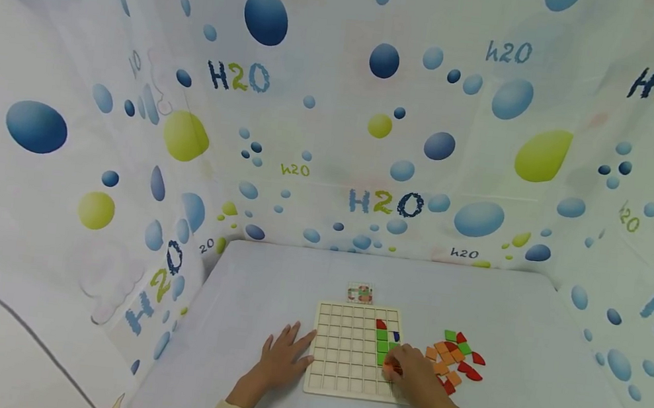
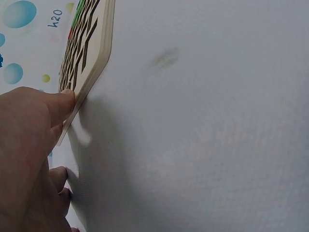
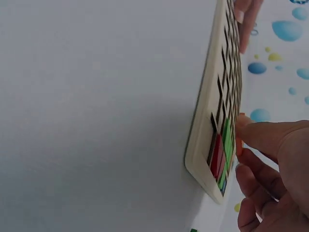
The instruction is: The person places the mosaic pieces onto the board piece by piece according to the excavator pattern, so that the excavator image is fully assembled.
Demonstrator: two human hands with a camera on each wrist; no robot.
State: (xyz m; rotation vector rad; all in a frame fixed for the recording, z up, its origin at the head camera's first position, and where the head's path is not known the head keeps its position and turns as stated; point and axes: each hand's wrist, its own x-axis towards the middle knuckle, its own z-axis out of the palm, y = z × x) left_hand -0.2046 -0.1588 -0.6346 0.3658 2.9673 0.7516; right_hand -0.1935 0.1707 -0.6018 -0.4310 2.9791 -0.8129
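Observation:
A wooden grid board (image 1: 342,348) lies on the white table. Its right side holds a red rounded piece (image 1: 381,324), several green square tiles (image 1: 380,346) and a dark blue piece (image 1: 396,336). My right hand (image 1: 415,378) is over the board's right part, thumb and fingers pinching an orange tile (image 3: 239,146) at the grid, as the right wrist view shows. The hand hides the cells beneath it. My left hand (image 1: 283,358) rests with spread fingers at the board's left edge, and in the left wrist view its thumb (image 2: 62,105) touches the rim.
To the right of the board lies a loose pile of orange squares (image 1: 442,350), red rounded pieces (image 1: 469,372) and green pieces (image 1: 451,335). A small patterned card (image 1: 360,293) lies just behind the board. Curtains printed with blue drops (image 1: 479,219) surround the table (image 1: 271,278).

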